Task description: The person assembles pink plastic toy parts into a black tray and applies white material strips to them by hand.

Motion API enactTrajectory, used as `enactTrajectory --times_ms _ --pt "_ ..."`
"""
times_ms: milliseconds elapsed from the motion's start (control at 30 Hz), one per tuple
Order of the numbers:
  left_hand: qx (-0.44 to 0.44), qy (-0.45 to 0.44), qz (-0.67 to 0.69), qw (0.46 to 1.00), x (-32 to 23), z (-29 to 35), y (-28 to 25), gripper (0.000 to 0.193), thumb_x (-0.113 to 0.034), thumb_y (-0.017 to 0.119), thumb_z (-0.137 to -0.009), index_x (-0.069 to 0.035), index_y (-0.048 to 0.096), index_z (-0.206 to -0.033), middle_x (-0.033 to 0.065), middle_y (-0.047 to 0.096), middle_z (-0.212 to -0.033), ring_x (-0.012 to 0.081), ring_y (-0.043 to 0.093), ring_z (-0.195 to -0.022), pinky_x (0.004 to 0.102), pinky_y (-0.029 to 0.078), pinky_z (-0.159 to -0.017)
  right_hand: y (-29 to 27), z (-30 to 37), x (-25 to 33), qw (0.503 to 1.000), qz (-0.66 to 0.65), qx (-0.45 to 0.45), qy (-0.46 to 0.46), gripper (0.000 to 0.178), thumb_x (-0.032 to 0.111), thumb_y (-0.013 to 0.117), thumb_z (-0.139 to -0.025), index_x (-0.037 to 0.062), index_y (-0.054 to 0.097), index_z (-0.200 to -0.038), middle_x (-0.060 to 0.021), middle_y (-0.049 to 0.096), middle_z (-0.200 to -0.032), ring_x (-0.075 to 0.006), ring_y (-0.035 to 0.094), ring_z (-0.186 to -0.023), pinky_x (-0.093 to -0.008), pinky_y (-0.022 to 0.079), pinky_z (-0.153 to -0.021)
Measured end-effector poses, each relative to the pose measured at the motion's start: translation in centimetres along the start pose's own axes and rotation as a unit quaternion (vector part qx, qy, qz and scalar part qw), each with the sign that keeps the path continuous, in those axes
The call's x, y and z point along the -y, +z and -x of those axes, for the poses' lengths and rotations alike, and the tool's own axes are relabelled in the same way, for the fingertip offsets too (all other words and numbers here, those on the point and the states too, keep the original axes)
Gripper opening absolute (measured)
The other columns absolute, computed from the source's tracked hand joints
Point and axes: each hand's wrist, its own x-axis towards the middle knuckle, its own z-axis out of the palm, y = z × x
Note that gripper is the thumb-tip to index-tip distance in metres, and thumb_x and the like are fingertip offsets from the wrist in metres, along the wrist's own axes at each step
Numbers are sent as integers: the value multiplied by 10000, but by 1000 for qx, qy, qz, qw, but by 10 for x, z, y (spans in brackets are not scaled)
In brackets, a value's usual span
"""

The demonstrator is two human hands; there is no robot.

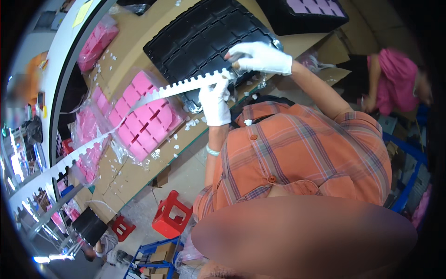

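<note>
One notched white strip (179, 89) runs from the two gloved hands, across a pink foam block (153, 116), and away toward the lower left. The left hand (215, 104) has its fingers closed on the strip's lower edge close to the near end; the right hand (265, 58) lies just beyond that end, over a black moulded panel (200, 42), its fingers partly curled, and whether they pinch the strip cannot be told. Along the stretch nearest the hands the notches stand open, a row of square teeth facing upward, so this portion appears finished. White scraps (193, 122) scattered on the cardboard-covered table (125, 179) suggest that a fair amount of cutting out or clearing is done. The strip remains a single length, not yet laid down flat; its far stretch is too small and twisted to judge, so how much is left there is uncertain. A black box (297, 23) at the upper right already holds pink pieces, whereas the panel's ribbed black surface shows none. Pink bundles (97, 42) in clear film lie toward the table's far side.
</note>
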Motion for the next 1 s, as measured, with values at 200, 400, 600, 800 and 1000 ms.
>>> enactTrajectory --times_ms 200,400,600,800,1000 --pt "6 -1 12 1000 -14 0 1 125 -112 655 -887 -27 624 -972 7 558 -728 66 460 -523 204 342 -461 19 -16 18 996 -66 45 27 138 147 652 -877 28 592 -912 -55 619 -870 -130 595 -857 -303 477 -812" --pt "60 -104 -10 993 -14 -11 -15 65 -41 592 -827 -10 617 -878 24 553 -674 71 467 -489 207 338 -431 16 -12 28 963 -160 171 -134 142 83 736 -760 46 626 -842 -25 533 -886 -128 543 -866 -281 447 -778" --pt "-68 -25 -34 997 -8 -12 -13 119 -65 664 -848 -10 646 -952 30 587 -692 74 474 -475 199 331 -413 -36 -81 -60 987 -156 -24 -25 131 100 691 -837 66 579 -895 -50 644 -905 -149 646 -887 -274 508 -806" --pt "-145 40 -18 988 -19 -10 -32 152 -111 689 -863 -25 666 -987 -9 570 -690 41 457 -533 196 305 -466 -68 -187 -144 935 264 -223 77 226 310 740 -754 99 710 -831 -137 705 -900 -328 673 -883 -410 520 -796" --pt "-208 59 9 976 -24 8 -53 136 -100 654 -877 -24 641 -990 -4 565 -694 35 438 -520 178 302 -453 -71 -202 -157 910 353 -208 56 166 274 719 -768 115 726 -818 -133 703 -887 -336 673 -874 -450 529 -779"
